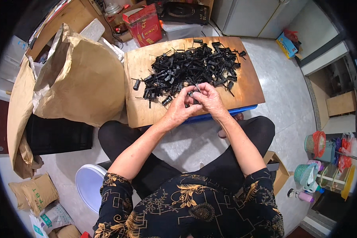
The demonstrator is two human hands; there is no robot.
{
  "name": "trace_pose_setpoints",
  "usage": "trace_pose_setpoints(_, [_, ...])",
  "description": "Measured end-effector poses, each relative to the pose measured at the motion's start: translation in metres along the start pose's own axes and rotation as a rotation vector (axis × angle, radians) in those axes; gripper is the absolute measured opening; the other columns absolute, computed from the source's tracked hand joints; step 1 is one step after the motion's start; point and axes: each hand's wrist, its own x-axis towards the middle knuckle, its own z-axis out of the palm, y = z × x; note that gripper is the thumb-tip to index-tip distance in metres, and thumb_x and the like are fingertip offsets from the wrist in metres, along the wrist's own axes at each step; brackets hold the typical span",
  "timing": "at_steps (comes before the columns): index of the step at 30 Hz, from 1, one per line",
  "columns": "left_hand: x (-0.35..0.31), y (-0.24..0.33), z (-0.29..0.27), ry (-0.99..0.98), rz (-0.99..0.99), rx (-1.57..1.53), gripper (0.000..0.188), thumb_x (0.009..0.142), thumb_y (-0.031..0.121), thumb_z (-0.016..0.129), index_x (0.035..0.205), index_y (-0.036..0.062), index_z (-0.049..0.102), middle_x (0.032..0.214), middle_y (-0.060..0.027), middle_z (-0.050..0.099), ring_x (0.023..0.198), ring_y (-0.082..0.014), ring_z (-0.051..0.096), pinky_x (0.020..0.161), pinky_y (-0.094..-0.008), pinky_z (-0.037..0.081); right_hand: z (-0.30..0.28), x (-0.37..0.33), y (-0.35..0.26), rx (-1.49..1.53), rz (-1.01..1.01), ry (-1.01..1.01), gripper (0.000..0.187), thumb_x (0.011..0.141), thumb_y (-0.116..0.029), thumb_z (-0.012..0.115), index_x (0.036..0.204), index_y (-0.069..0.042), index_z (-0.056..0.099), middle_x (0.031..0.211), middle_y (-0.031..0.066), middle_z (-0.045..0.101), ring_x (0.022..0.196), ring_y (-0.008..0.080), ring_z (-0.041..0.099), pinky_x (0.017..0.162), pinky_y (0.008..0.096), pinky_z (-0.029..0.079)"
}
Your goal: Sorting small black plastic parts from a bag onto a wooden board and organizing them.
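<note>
Close together over the near edge of a wooden board point(137, 111), my two hands meet around a small black plastic part point(195, 101). My left hand point(181, 106) is closed on one side of it, fingers bent inward. On the other side my right hand point(211, 99) pinches it, and a thin dark strip rises between the fingers. Much of the part is hidden by the fingers. Just beyond lies a wide heap of similar black plastic parts point(178, 69), many with thin stems. One loose part point(136, 84) lies left of the heap.
A large brown paper sack point(81, 79) stands left of the board, over a black crate point(59, 135). A white bucket point(89, 186) is by my left leg, an open cardboard box point(281, 174) by my right. Behind the board are a red box point(144, 25) and a clear plastic bin point(181, 31).
</note>
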Motion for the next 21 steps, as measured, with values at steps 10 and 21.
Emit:
trace_pose_setpoints(10, [-0.003, 0.024, 0.000, 0.049, -0.081, -0.099, 0.050, 0.087, 0.013, 0.056, 0.130, 0.0029, 0.032, 0.081, -0.0055, 0.060, 0.064, -0.0087, 0.055, 0.053, -0.0198, 0.041, -0.001, -0.002, -0.009, 0.030, 0.105, -0.063, 0.015, 0.092, -0.019, 0.051, 0.096, -0.005, 0.054, 0.078, -0.0028, 0.055, 0.067, 0.0040, 0.050, 0.058, 0.0190, 0.042])
trace_pose_setpoints(21, [0.005, 0.022, -0.019, 0.100, -0.136, -0.338, 0.036, 0.088, 0.012, 0.055, 0.120, 0.0055, 0.040, 0.080, -0.0049, 0.061, 0.060, -0.0069, 0.056, 0.047, -0.0162, 0.040, 0.014, -0.007, -0.014, -0.343, -0.214, 0.056, 0.014, 0.097, -0.016, 0.039, 0.096, -0.005, 0.047, 0.066, -0.0035, 0.046, 0.058, 0.0031, 0.042, 0.053, 0.0191, 0.036])
